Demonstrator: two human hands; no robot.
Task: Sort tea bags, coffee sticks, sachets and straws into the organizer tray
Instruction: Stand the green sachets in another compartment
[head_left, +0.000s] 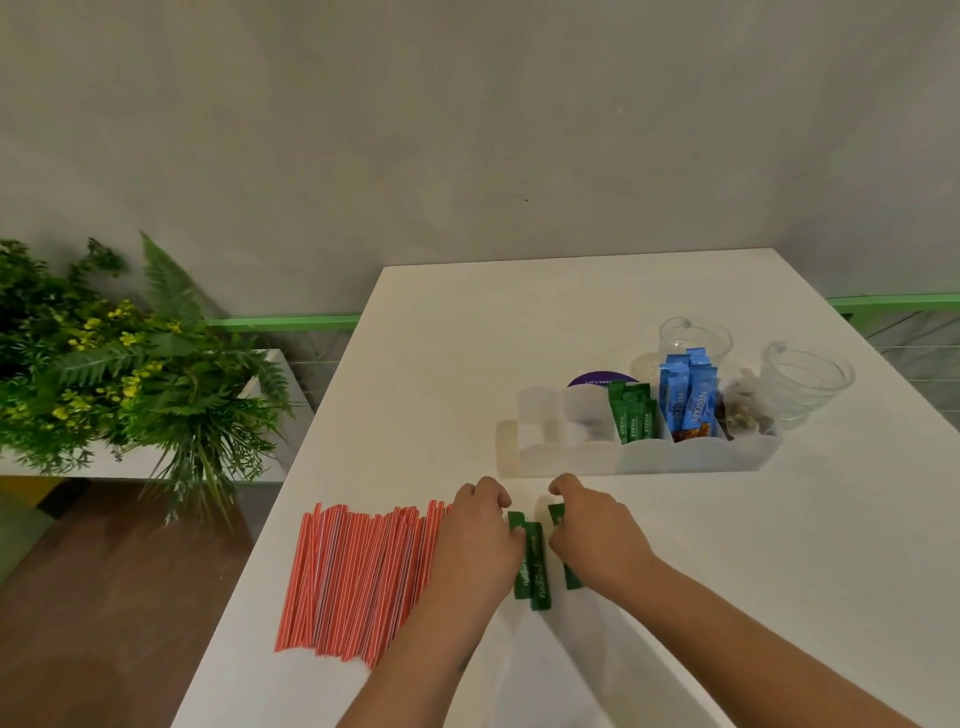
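A translucent white organizer tray (644, 457) stands on the white table (779, 545). Its compartments hold green stevia sachets (631, 413), blue coffee sticks (685, 400) and tea bags (745, 410); the two left compartments look empty. Several green sachets (535, 564) lie flat on the table in front of the tray. My left hand (480, 535) rests on their left side with curled fingers touching them. My right hand (592, 530) lies over another green sachet (557, 514), fingers curled on it. A row of red-and-white striped straws (358, 571) lies left of my left hand.
Two clear glass cups (802, 382) stand behind and right of the tray, beside a purple round lid (602, 378). A potted green plant (114, 364) stands off the table's left edge. A grey wall rises behind.
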